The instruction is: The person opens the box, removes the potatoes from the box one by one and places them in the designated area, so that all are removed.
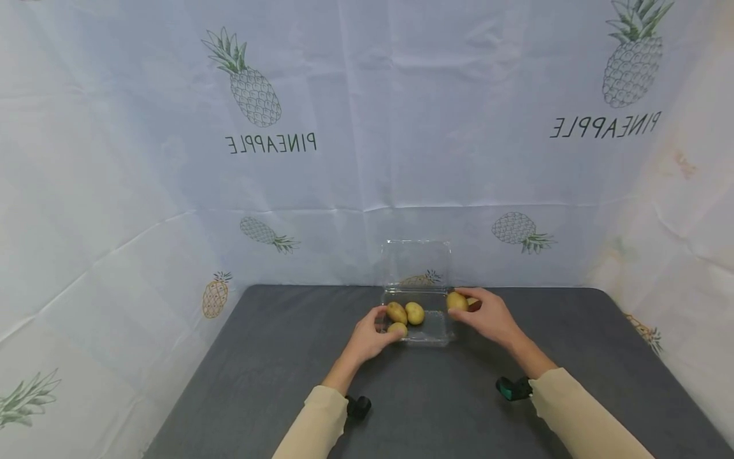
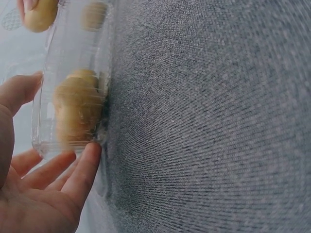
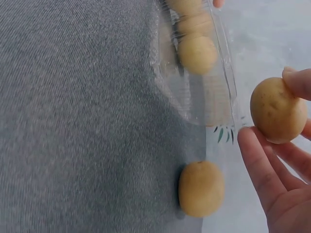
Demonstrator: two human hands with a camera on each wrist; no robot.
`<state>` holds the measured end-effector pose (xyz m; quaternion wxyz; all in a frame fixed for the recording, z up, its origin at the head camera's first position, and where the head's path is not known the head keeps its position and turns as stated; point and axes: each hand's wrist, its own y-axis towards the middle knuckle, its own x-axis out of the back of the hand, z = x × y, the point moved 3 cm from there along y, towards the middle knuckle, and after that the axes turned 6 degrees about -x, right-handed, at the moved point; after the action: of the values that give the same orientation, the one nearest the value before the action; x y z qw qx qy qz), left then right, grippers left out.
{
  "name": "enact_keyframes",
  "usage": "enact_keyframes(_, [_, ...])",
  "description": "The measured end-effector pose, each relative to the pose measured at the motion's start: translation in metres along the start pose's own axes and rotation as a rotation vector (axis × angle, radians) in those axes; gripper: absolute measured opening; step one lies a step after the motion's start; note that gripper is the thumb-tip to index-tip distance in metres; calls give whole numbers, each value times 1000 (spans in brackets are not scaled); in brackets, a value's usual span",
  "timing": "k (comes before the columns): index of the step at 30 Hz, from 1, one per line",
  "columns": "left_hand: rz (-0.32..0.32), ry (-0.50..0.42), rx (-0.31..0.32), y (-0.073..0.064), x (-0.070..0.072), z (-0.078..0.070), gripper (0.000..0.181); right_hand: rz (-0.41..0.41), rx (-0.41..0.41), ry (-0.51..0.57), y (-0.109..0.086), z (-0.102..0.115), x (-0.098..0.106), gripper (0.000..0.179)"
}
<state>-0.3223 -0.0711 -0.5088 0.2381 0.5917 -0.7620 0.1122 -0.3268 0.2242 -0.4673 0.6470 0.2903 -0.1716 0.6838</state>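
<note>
Right hand (image 1: 489, 315), potato (image 1: 456, 302) in grasp, near roomy right edge of container (image 1: 436, 327) (left hand (image 1: 365, 337) loose opposite)

Looks like a makeshift filming booth. Pale cloth (image 1: 367, 172) hangs behind the counter (image 1: 275, 382) and along both sides, hiding the room beyond. Cloth is creased, with fold lines, printed with pineapples (image 1: 255, 97) and mirrored "PINEAPPLE" lettering (image 1: 271, 143). Counter has a dark grey, fabric-like top, far corners rounded. Black devices (image 1: 361, 408) at both wrists fit a recording setup. Whether home, lab or office, can't tell.
</note>
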Motion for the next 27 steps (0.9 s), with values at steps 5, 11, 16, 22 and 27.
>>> enact_keyframes(5, [2,-1,2,0,0,0,77,-11,-8,-15,-3,-5,8,66])
enact_keyframes(11, [0,8,-3,0,0,-1,77,-8,-1,-33,-4,-10,17,64])
enact_keyframes(16, [-2,10,-4,0,0,0,78,-15,13,-44,-5,-14,26,62])
enact_keyframes(22, [0,-5,2,0,1,1,78,-38,13,-57,-5,-22,36,61])
enact_keyframes(27, [5,-10,0,0,0,2,78,-56,6,-58,-6,-29,42,60])
